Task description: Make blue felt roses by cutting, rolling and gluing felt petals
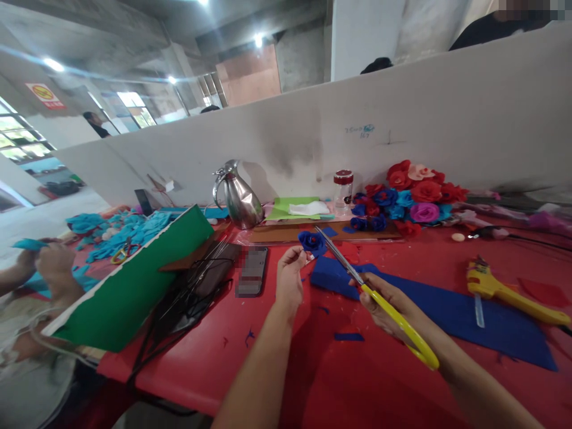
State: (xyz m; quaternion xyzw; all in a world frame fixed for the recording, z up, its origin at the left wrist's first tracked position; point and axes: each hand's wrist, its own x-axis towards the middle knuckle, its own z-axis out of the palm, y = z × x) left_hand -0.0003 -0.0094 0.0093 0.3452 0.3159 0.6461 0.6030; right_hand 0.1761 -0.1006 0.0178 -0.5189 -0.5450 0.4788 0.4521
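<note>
My left hand (291, 271) is closed in a pinch under a small blue artificial flower (311, 242), holding it upright above the red table. In my right hand (388, 298) is a pair of scissors (397, 325) with yellow handles. Their blades point up and left, with the tips beside the flower; whether they touch it I cannot tell. Beneath my hands and to the right lies a long strip of dark blue crepe-like material (465, 304). A small blue offcut (348, 337) and thin scraps lie nearer to me.
A yellow glue gun (496, 285) rests at right. Finished flowers (415, 193) are heaped at the back, near a glass jar (343, 192) and a metal jug (241, 199). Left are a phone (252, 271), a green board (134, 286) and a co-worker's hands (53, 262) holding turquoise material.
</note>
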